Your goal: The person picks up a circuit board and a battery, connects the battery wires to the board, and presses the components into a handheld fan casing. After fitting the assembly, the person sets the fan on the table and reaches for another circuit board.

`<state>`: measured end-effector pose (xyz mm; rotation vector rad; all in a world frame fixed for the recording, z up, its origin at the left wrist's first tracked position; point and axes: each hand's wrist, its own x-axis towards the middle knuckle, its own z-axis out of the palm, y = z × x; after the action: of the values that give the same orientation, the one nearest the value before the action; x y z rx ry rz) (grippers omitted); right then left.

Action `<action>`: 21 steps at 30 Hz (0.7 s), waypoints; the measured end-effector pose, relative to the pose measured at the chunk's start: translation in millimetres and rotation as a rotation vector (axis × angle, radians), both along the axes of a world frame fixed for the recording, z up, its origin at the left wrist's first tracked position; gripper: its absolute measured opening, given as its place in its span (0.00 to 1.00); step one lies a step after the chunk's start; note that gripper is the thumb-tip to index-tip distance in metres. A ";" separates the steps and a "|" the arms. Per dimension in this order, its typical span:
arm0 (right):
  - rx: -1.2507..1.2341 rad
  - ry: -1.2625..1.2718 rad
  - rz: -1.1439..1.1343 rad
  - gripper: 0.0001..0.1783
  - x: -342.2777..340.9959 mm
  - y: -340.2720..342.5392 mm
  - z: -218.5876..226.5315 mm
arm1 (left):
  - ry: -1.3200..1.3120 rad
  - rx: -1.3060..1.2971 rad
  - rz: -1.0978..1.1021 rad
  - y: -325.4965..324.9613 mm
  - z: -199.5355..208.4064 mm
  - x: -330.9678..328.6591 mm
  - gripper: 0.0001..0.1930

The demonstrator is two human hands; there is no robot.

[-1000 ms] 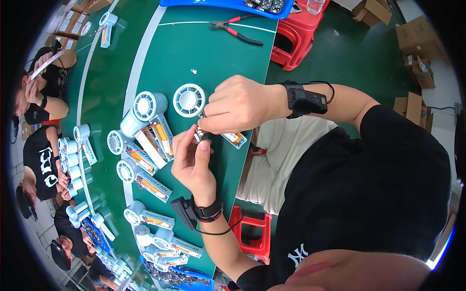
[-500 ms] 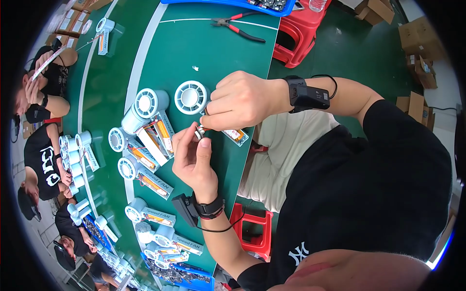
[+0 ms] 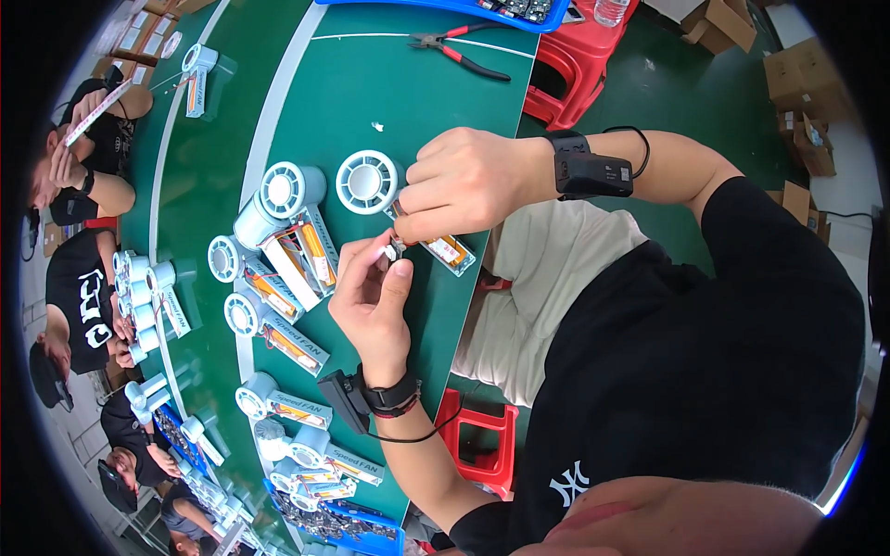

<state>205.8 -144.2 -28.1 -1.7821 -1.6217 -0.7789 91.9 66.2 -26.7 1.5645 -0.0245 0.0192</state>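
Green matting covers the long workbench (image 3: 408, 120), where white handheld fans (image 3: 278, 232) are laid in rows and red-handled pliers (image 3: 464, 54) lie near the far edge; red plastic stools (image 3: 575, 69) and cardboard boxes (image 3: 807, 120) are seen on the green floor. A small metallic part (image 3: 396, 248) is pinched between the fingertips of both hands above the bench. The left hand (image 3: 375, 301) is closed on it from below, the right hand (image 3: 464, 181) from above.
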 end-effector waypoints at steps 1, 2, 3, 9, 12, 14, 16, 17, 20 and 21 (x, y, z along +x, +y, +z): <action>-0.020 0.006 0.009 0.07 0.7 -1.0 1.0 | 0.028 -0.011 -0.020 1.0 1.0 0.1 0.14; -0.021 0.005 0.010 0.07 1.8 -0.1 0.0 | 0.056 -0.023 -0.040 1.8 1.3 0.1 0.14; 0.011 -0.026 0.027 0.07 2.8 1.8 -1.5 | 0.055 -0.023 -0.038 2.5 1.2 -0.2 0.14; 0.047 -0.095 0.082 0.11 5.8 2.3 -2.5 | -0.007 0.026 -0.067 1.3 3.5 -0.2 0.12; 0.056 -0.118 0.098 0.11 8.1 4.6 -1.9 | -0.010 0.018 -0.067 0.9 5.3 -1.9 0.13; 0.056 -0.134 0.096 0.11 8.7 2.2 1.1 | -0.018 0.021 -0.070 0.9 6.9 -2.4 0.13; 0.007 -0.062 0.061 0.10 5.6 -1.1 5.7 | -0.048 0.037 -0.045 -3.5 5.3 -3.2 0.13; -0.017 -0.026 0.043 0.10 3.4 -2.8 8.0 | -0.076 0.054 -0.012 -6.8 3.5 -3.8 0.14; 0.028 0.273 0.007 0.10 -10.6 -6.7 5.3 | -0.122 0.079 0.043 -10.3 -3.9 -3.6 0.15; 0.049 0.423 -0.010 0.11 -14.2 -7.4 6.1 | -0.140 0.081 0.061 -10.7 -5.5 -2.9 0.15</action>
<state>191.5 -151.6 -21.9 -1.7754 -1.3026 -0.4037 89.0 55.6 -32.3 1.6424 -0.0887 0.1777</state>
